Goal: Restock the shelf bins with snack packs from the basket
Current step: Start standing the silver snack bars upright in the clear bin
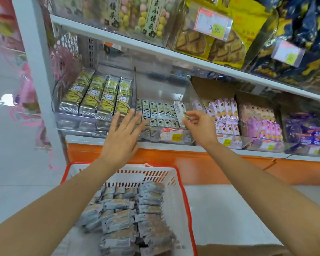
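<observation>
A red and white basket (pixel 181 193) below me holds several grey-blue snack packs (pixel 126 217). On the shelf, a clear middle bin (pixel 192 93) holds rows of small green and white packs (pixel 159 115). My right hand (pixel 199 126) pinches one small snack pack (pixel 180 111) at the bin's right side, tilted above the rows. My left hand (pixel 122 137) is spread flat with straight fingers, fingertips by the clear divider (pixel 134 89) at the bin's left front, holding nothing.
A left bin holds long yellow and silver packs (pixel 98 95). To the right sit purple snack packs (pixel 224 113) in cardboard boxes and blue packs (pixel 307 132). An upper shelf (pixel 137 45) overhangs with bagged snacks and price tags. An orange base panel (pixel 201 163) lies behind the basket.
</observation>
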The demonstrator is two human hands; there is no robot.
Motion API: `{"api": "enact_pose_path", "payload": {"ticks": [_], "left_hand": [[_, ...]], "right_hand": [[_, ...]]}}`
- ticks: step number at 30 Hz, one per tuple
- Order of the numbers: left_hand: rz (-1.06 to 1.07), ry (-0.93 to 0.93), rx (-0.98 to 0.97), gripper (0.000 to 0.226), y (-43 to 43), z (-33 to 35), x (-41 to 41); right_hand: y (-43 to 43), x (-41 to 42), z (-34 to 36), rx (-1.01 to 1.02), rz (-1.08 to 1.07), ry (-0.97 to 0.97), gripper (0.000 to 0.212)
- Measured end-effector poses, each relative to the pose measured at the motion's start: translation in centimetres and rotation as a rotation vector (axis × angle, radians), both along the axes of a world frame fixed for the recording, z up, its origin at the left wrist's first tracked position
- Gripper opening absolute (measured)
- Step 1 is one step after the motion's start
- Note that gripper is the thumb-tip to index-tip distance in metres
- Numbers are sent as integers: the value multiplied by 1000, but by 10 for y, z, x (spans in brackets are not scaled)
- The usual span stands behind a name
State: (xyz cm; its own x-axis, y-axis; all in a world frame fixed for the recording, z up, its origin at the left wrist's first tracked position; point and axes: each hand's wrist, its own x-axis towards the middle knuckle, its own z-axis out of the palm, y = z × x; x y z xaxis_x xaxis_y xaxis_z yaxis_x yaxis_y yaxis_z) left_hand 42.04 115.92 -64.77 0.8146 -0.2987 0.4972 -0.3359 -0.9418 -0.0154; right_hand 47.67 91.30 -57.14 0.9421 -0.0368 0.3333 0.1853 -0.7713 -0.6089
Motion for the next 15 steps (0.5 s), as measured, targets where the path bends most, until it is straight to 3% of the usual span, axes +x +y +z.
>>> {"api": "enact_pose_path", "payload": {"ticks": [6,15], "left_hand": [[-33,-153,70,84,7,-23,16],[-108,-290,-23,63,8,-42,34]], "right_hand": [[11,58,-4,-250,-101,80,27],[17,110,-17,-575,-234,149,19]]}}
